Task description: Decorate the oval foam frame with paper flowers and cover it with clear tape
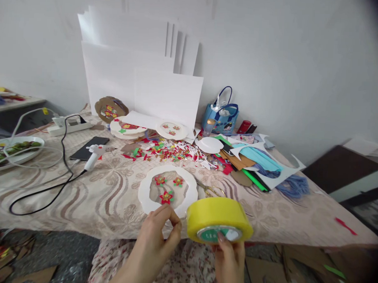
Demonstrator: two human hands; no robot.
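Note:
My right hand (230, 264) grips a wide roll of yellow packing tape (219, 213) from below, with a finger over its green-and-white core. Just left of the roll is my left hand (158, 238), its thumb and forefinger pinched together. Whether a clear strip of tape runs between those fingers and the roll, I cannot tell. Behind the left hand a white scalloped paper ring (145, 191) lies flat on the cloth. Red flowers (166, 197) with green leaves show inside its opening. Gold-handled scissors (214, 191) lie beside the ring, partly behind the tape.
A white glue gun (95, 156) with a black cord rests by a dark tablet (87, 147) at left. Scraps of coloured paper (176, 151) are heaped mid-table. White boards (141, 89) lean on the wall near a blue bag (220, 118). A red tool (345, 226) lies right.

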